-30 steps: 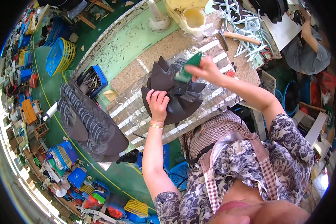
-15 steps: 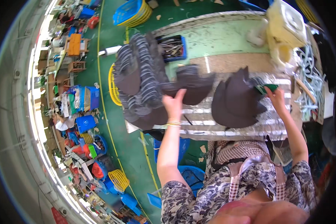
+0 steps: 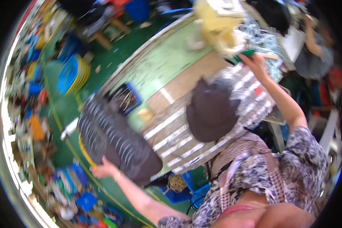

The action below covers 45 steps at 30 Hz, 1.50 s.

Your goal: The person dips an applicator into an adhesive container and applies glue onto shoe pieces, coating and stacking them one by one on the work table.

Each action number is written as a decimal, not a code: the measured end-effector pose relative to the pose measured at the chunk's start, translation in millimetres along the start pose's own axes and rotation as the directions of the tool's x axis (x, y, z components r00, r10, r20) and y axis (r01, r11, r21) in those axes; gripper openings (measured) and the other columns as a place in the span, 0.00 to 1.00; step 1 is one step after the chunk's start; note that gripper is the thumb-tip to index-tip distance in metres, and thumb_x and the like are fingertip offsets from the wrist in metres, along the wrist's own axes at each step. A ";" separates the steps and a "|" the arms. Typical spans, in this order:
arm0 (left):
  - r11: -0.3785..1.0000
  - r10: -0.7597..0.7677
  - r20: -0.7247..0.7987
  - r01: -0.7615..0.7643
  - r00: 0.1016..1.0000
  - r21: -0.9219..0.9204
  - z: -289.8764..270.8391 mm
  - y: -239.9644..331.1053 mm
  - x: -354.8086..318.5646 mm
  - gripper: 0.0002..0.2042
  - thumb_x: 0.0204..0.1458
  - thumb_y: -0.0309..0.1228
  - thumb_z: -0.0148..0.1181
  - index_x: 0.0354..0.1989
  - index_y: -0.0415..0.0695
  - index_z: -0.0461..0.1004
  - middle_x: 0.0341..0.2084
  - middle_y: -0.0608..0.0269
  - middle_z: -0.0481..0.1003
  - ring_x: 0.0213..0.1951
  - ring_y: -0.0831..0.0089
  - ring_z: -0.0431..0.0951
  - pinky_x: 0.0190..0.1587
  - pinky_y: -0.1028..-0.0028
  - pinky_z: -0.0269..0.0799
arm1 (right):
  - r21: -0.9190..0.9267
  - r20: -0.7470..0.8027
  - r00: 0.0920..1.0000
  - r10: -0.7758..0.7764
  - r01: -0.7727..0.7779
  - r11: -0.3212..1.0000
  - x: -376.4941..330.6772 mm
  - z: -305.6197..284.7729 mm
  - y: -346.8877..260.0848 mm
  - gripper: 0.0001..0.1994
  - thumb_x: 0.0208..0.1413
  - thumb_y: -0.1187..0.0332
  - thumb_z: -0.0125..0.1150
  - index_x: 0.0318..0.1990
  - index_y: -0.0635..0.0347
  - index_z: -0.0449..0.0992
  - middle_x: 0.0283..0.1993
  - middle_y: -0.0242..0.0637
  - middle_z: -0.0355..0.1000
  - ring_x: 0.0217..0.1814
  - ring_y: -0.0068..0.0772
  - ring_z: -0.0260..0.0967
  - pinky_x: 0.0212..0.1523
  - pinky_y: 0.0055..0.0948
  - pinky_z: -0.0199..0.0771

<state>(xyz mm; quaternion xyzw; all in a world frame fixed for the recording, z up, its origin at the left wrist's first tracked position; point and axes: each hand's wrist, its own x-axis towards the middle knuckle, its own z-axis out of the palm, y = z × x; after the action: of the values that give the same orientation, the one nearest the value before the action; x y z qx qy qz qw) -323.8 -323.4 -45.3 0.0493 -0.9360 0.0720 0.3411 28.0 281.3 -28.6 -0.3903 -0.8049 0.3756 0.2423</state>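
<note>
My left hand (image 3: 106, 169) is at the near left end of long rows of overlapping dark brown sheet pieces (image 3: 121, 140). Its fingers look stretched and apart, with nothing seen between them. My right hand (image 3: 257, 64) is closed on a green hand tool (image 3: 242, 56), whose working end is blurred. That hand is at the far right of the table, beside a yellowed plastic jug (image 3: 220, 26) with a cut-open pot in front. A fanned pile of dark brown pieces (image 3: 211, 112) lies on the striped table top (image 3: 171, 133) between my hands.
A blue tray of tools (image 3: 127, 99) stands beyond the rows. Pale strips (image 3: 260, 38) are heaped at the far right. Stacked blue and yellow baskets (image 3: 74, 74) stand on the green floor. Another person (image 3: 314, 53) is at the right.
My left hand has let go of the brown pieces and moved left to the rows. My right hand took the green tool from the pile toward the jug. The view has turned.
</note>
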 end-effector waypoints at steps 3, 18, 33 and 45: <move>0.867 0.112 0.085 -0.056 0.990 -0.495 -48.1 71.4 -15.0 0.32 0.44 0.34 0.64 0.56 0.36 0.56 0.48 0.47 0.62 0.45 0.54 0.65 0.48 0.58 0.61 | 0.034 -0.159 0.987 0.023 -0.018 0.999 48.0 -19.5 1.8 0.11 0.52 0.63 0.60 0.34 0.62 0.77 0.21 0.33 0.73 0.21 0.16 0.67 0.23 0.20 0.65; 0.511 0.784 0.331 -0.242 0.525 -0.825 -235.5 340.8 -250.1 0.38 0.43 0.43 0.64 0.59 0.38 0.53 0.50 0.50 0.61 0.51 0.52 0.60 0.51 0.56 0.57 | 0.323 0.617 0.784 -0.062 -0.181 0.929 16.2 -20.9 42.6 0.19 0.45 0.53 0.65 0.32 0.63 0.77 0.26 0.35 0.74 0.27 0.26 0.72 0.29 0.24 0.71; 0.463 0.763 0.340 -0.098 0.550 -0.881 -222.5 359.8 -236.4 0.20 0.46 0.35 0.60 0.48 0.43 0.68 0.42 0.55 0.66 0.46 0.56 0.65 0.48 0.61 0.61 | 0.194 0.431 0.894 -0.121 0.039 0.980 -27.3 -26.3 66.2 0.12 0.39 0.61 0.60 0.25 0.61 0.74 0.20 0.36 0.73 0.23 0.29 0.72 0.29 0.27 0.71; 0.359 0.838 0.262 -0.123 0.479 -0.925 -191.6 417.6 -211.6 0.05 0.44 0.28 0.59 0.28 0.40 0.76 0.27 0.56 0.73 0.32 0.58 0.73 0.34 0.65 0.68 | 0.070 0.479 0.875 -0.069 0.040 0.997 -5.8 -32.7 46.0 0.13 0.43 0.60 0.63 0.25 0.60 0.72 0.20 0.34 0.73 0.24 0.29 0.73 0.28 0.27 0.71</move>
<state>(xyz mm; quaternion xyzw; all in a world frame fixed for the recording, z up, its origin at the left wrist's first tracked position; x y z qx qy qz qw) -100.6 129.3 -79.2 -0.4022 -0.8624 -0.2843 -0.1173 74.2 309.2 -46.0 -0.2549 -0.8392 0.4771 0.0563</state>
